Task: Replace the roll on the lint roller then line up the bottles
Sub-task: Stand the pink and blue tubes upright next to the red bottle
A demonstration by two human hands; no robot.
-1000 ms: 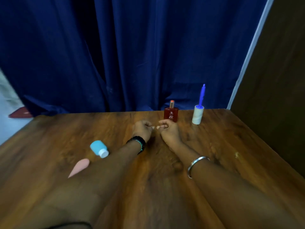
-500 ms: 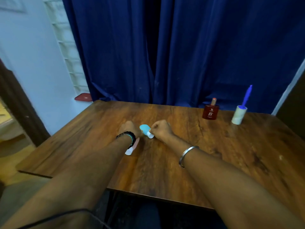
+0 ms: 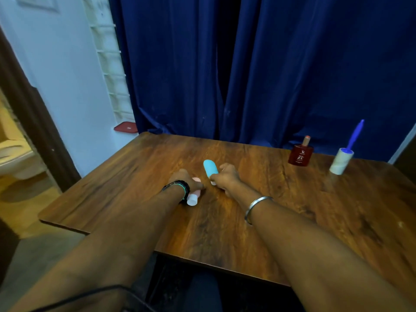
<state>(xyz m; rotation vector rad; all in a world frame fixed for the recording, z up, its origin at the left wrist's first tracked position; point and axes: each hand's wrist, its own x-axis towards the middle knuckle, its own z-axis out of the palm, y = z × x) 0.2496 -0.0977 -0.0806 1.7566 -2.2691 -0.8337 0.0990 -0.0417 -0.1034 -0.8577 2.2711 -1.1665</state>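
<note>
we have both hands out over the middle of the wooden tabletop (image 3: 281, 221), each closed on a small bottle. our left hand (image 3: 183, 177) is curled around the pink bottle (image 3: 195, 195), which lies under the palm with its white cap poking out toward us beside the dark wristband (image 3: 180, 188). our right hand (image 3: 226, 176) pinches the blue bottle (image 3: 210, 168) near its white cap, and the rounded blue body sticks up and away from the fingers, tilted toward the far left. the two bottles sit just beside each other, with the hands almost touching. a metal bangle (image 3: 256, 208) rings the right wrist. well apart from the hands, at the far right of the tabletop, the red perfume bottle (image 3: 300, 154) stands upright, and near it on its right the lint roller (image 3: 342, 162) stands on its roll end, with the blue handle pointing up. we count three bottles, one pink, one blue and one red, and one lint roller. a blue curtain (image 3: 247, 64) hangs behind the tabletop.
</note>
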